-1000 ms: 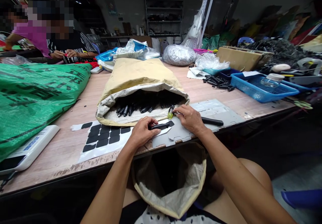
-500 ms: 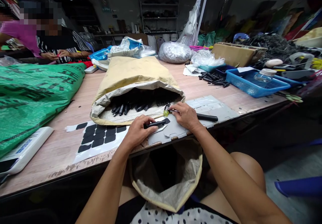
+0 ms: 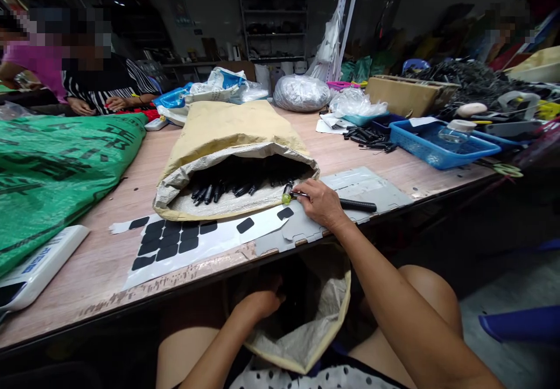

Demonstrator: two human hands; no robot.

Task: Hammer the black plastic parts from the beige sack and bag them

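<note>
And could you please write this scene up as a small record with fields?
Left hand: inside the mouth of the lower sack; whether it grips anything is hidden
Right hand: around the hammer, which has a black grip and a yellow-green tip
Table centre: tan sack, mouth toward the person, with black parts inside
Before it: white sheet with black rounded patches
Table left: green sack, white device
Table right: blue basket
Across the table: a person in striped sleeves
</note>
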